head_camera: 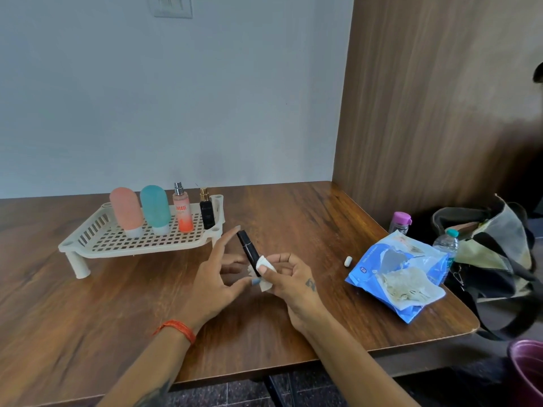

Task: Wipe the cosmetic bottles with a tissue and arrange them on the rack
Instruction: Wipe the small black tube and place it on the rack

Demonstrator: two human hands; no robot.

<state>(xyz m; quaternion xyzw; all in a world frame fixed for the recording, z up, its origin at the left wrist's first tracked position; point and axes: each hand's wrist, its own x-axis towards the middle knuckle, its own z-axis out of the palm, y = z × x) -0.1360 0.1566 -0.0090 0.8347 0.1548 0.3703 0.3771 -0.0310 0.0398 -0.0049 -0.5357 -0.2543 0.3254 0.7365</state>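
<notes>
- Both hands meet over the middle of the desk (88, 304), just in front of the rack (97, 245).
- Right hand (289, 277) pinches a small black tube (249, 251) through a folded white tissue (264, 267), thumb on top; the tube tilts up and to the left.
- Left hand (217, 277) is spread, fingers straight, its fingertips near the tube's upper end; whether they touch it cannot be told.
- On the rack stand four bottles in a row: a pink bottle (127, 211), a teal bottle (155, 208), a clear orange spray bottle (182, 211) and a black perfume bottle (206, 214).
- To the right lie a blue tissue pack (396, 277) and a small white cap (348, 260), with a bag (493, 254) at the desk's edge.
</notes>
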